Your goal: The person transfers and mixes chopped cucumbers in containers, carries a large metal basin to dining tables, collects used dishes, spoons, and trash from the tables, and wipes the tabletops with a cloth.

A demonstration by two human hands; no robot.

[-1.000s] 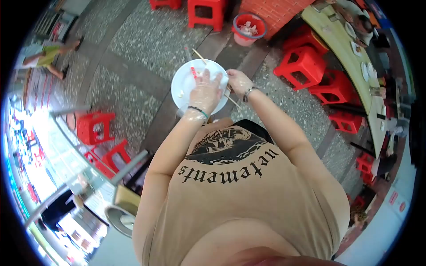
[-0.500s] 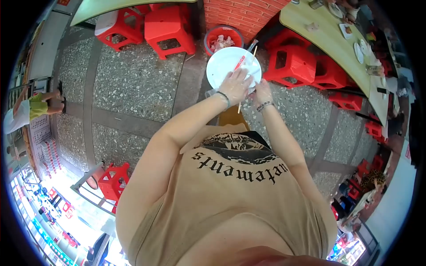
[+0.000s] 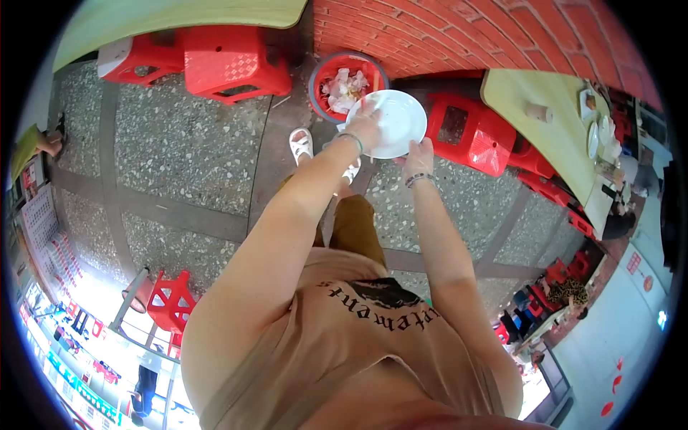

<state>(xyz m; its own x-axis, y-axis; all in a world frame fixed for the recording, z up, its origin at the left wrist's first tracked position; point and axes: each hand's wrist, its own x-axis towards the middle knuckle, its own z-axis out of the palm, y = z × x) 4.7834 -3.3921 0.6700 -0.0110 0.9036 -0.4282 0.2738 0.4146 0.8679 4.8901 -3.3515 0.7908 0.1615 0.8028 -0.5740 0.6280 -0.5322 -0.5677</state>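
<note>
A white plate (image 3: 401,123) is held over the floor beside a red-lined bin (image 3: 316,87), overlapping its near right edge. My right hand (image 3: 418,159) grips the plate's near right rim. My left hand (image 3: 364,127) is at the plate's left side, its fingers smeared by motion, so their grip cannot be made out. Both hands have a clear film, like thin plastic gloves. A chopstick (image 3: 375,80) stands out at the bin's right side, just above my left hand. Crumpled white tissues (image 3: 344,87) lie in the bin.
Red stools (image 3: 222,63) stand left of the bin, and another red stool (image 3: 469,132) is close to the plate on the right. A yellow-green table (image 3: 527,136) holds dishes and a cup. A brick wall (image 3: 430,32) rises behind the bin. My white sandal (image 3: 301,145) is below.
The plate has tilted and shifted right and slightly down in view. The red item and chopsticks lying on it no longer show there. My left hand has moved toward its left edge.
</note>
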